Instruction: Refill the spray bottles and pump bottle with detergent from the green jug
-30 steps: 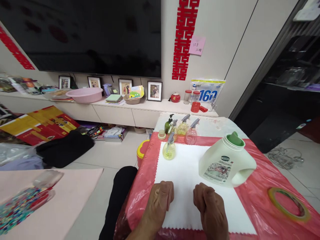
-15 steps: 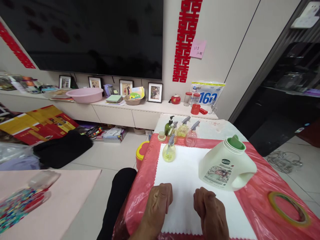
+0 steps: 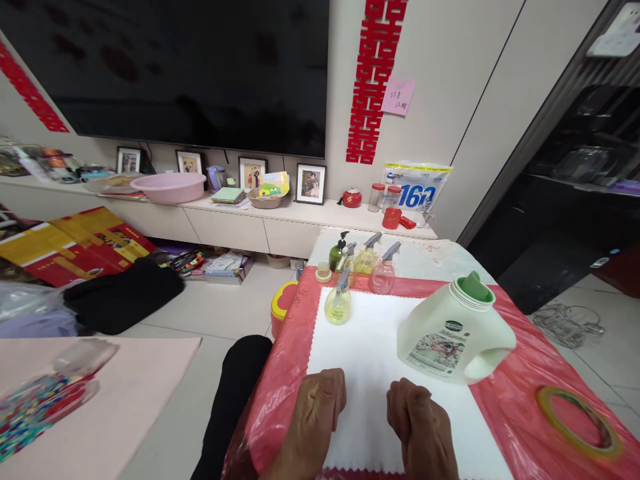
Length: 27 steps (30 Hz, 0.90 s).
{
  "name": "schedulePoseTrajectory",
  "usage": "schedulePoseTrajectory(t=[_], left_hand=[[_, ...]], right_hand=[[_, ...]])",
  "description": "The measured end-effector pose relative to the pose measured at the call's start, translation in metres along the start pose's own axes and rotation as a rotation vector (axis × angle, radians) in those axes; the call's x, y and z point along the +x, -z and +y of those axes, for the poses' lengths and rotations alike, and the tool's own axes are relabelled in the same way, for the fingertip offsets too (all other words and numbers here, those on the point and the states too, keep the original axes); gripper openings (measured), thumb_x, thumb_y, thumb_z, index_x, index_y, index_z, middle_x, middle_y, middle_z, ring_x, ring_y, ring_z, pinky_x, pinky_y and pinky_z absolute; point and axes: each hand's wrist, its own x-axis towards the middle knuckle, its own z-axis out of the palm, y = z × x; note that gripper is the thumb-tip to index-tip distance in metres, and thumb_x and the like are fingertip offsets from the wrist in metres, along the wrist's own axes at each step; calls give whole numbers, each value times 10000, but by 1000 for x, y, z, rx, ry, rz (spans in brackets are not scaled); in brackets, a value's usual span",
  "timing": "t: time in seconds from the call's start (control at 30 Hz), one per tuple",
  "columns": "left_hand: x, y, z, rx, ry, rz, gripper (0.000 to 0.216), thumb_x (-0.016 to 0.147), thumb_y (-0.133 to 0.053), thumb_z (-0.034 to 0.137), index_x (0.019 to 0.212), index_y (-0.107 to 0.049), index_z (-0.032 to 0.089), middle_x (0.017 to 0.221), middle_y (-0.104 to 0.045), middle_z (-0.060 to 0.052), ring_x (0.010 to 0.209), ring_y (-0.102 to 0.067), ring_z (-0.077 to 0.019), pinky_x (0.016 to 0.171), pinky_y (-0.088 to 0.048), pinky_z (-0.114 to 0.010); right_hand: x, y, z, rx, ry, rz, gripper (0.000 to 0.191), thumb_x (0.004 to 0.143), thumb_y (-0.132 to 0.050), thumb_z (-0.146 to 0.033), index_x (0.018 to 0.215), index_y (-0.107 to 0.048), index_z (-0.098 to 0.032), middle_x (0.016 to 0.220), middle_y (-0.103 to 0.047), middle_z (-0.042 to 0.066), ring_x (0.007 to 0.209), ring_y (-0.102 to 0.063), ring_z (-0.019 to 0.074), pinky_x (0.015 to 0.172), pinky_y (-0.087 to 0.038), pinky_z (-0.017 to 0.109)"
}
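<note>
Far left, you've got small coloured pieces (image 3: 35,410) spread on a pink mat (image 3: 150,380), presumably kept apart from the desk (image 3: 280,393). Now your left hand (image 3: 320,403): grip curled into a fist, nothing showing in it, over the near part of the white sheet (image 3: 367,373), which likely guards the red plastic underneath. Beyond it, a yellow spray bottle (image 3: 338,308) stands upright on the sheet, nearer you than the green pump bottle (image 3: 337,256) and pink sprayer (image 3: 383,277), perhaps for easy reach. Up on the wall, the red paper strip (image 3: 370,100) repeats the double-happiness character; the pink note (image 3: 398,95) seems to start with "35", the rest uncertain. Below, a bag (image 3: 420,183) shouts "160" in blue. Here's your right hand (image 3: 421,420), grip folded into a fist too, nothing visible inside. Beyond it, the pale green jug (image 3: 440,343) stands upright at the sheet's right edge, uncapped, handle facing right, maybe to suit that hand; its brand seems to begin "Silk", the small print unreadable. Far right, the tape roll (image 3: 546,408) lies flat on red plastic, probably parked out of the way.
</note>
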Motion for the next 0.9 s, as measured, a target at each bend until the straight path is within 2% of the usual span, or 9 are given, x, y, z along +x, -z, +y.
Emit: schedulePoseTrajectory(t=[0.33, 0.63, 0.9], left_hand=[[1, -1, -3, -31, -25, -6, 712, 931, -296, 757, 460, -348, 225, 459, -317, 32, 477, -341, -112, 508, -256, -294], [0, -2, -1, -3, -15, -8, 724, 914, -288, 781, 460, -359, 222, 452, -327, 27, 468, -354, -114, 504, -257, -296], [1, -3, -3, -6, -18, -11, 722, 927, -296, 761, 457, -374, 218, 446, -340, 23, 477, -383, -120, 515, -273, -297]], right_hand=[[3, 1, 9, 32, -22, -8, 602, 955, -385, -681, 550, -309, -242, 521, -255, -45, 498, -265, 110, 516, -210, 323], [0, -4, -7, 4, -51, -1, 601, 958, -368, -688, 557, -328, -242, 542, -257, -42, 527, -268, 121, 537, -223, 326], [0, -7, -5, 26, -70, 25, 614, 921, -430, -712, 538, -354, -239, 521, -267, -43, 522, -263, 119, 568, -187, 339]])
